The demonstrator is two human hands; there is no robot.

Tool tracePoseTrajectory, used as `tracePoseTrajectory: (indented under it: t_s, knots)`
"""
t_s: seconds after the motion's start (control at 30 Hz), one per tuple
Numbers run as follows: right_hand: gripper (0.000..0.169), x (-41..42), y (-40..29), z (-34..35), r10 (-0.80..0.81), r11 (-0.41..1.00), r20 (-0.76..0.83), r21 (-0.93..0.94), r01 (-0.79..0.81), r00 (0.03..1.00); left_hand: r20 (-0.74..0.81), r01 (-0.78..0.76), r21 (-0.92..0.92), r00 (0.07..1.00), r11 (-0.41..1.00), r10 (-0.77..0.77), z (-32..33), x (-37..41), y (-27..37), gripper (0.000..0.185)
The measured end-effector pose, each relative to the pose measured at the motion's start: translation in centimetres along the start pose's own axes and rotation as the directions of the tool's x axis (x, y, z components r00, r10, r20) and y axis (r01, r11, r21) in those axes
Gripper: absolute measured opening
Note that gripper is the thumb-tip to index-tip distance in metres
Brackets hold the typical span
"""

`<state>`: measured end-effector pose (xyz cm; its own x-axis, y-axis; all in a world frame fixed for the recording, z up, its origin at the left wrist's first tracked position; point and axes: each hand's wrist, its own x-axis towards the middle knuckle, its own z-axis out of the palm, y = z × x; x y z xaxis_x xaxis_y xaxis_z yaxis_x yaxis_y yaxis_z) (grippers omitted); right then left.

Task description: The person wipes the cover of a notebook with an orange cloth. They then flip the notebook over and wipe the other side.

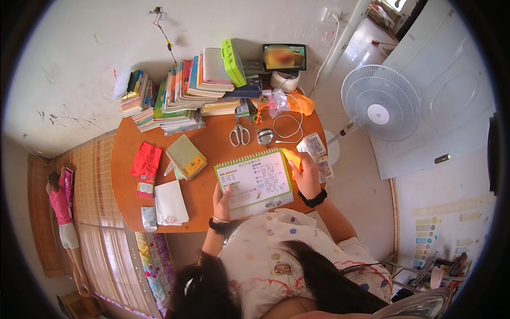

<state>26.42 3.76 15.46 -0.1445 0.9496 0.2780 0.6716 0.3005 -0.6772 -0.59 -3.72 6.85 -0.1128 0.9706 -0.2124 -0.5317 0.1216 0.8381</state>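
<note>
My left hand [222, 201] grips the lower left corner of a spiral-bound booklet [255, 179] with a green border and printed pages, its thumb on the page. An orange-yellow cloth [293, 160] is in my right hand [308, 175], beside the booklet's upper right edge. The booklet is tilted at the table's near edge. Beyond it lie grey-handled scissors [240, 133] and a round metallic object [265, 136]. To the left are a thick green-covered book [186, 156], a white spiral notebook [171, 202] and a red cloth pouch [146, 159].
Stacks of books [191, 87], a lime-green case [233, 63] and a screen on a white stand [285, 81] line the wooden table's [215, 133] back. A white cable [301, 119] and clear boxes [312, 145] lie right. A standing fan [378, 113] is beyond. Another person [61, 199] is far left.
</note>
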Motion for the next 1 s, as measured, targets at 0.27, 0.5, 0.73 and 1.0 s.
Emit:
tracePoseTrajectory:
  t_s: [0.27,0.5,0.73,1.0]
  knots:
    - [0.029,0.1,-8.0,-0.5,-0.494,0.824,0.178,-0.216,0.524,0.851,0.09,0.008,0.085,0.996,0.996,-0.016,2.1,0.7,-1.3,0.036]
    - [0.036,0.1,-5.5,4.1,-0.53,0.683,0.436,-0.289,0.671,0.727,0.14,0.027,0.046,0.99,0.999,-0.033,4.2,1.0,-1.4,0.037]
    - [0.069,0.2,-5.1,4.7,-0.552,0.719,0.51,-0.11,0.686,0.66,0.082,-0.017,-0.025,0.996,1.0,0.019,5.0,1.0,-0.9,0.04]
    - [0.102,0.9,-3.3,4.2,-0.494,0.72,0.497,-0.226,0.656,0.714,0.093,-0.005,0.148,0.996,0.989,-0.009,3.4,1.0,-1.8,0.04]
